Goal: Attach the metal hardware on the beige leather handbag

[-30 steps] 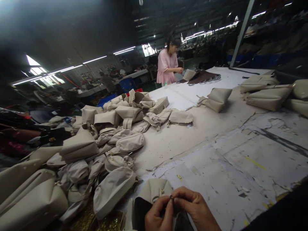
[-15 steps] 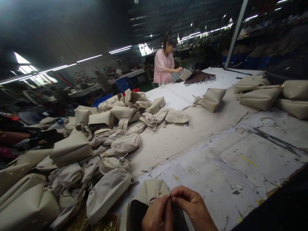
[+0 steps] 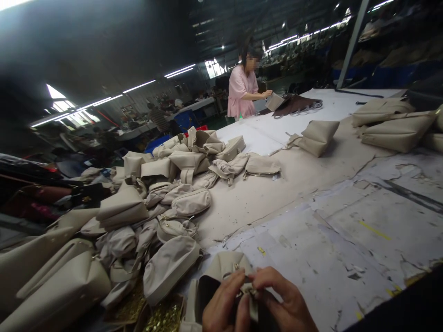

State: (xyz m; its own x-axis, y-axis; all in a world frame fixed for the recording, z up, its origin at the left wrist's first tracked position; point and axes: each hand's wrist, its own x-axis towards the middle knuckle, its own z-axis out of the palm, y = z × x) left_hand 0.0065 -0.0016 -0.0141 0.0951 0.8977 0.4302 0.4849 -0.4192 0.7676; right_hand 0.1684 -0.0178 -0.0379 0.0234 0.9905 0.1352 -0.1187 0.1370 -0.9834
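Presently, head view, the only one. Both hands were at 6 o'clock of the frame, low against the near edge of the counter (image 3: pixel 346 221). The left hand (image 3: pixel 224 306) and right hand (image 3: pixel 280 302) were pinched narrow, fingertips meeting on a small pale strap or tab (image 3: pixel 249 291) of the beige bag (image 3: pixel 221 272) lying just in front of them. The bag's dark inside showed at its open mouth; a small metal fitting sat on its flap. Whether the tab was being threaded, folded or fastened could not be told: it was too small and partly covered by the fingers.

Progress, as a judgement only: this bag appeared to be mid-way, its small fitting in the fingers and not yet let go. A large heap of like beige bags (image 3: pixel 166 203) lay from 9 to 11 o'clock, touching one another, some slumped and limp; they looked like stock waiting for the same handling, though finished and unfinished could not be told apart. More firmly shaped bags (image 3: pixel 394 131) lay well apart at 2 o'clock, and one bag (image 3: pixel 316 136) at 1 o'clock. If those were the finished ones, most of the work remained.

A tray of small brass-coloured fittings (image 3: pixel 162 316) sat at 7 o'clock, just beside the left hand.

At 12 o'clock, far off, a person in a pink top (image 3: pixel 242 90) handled another piece at the far end of the counter.
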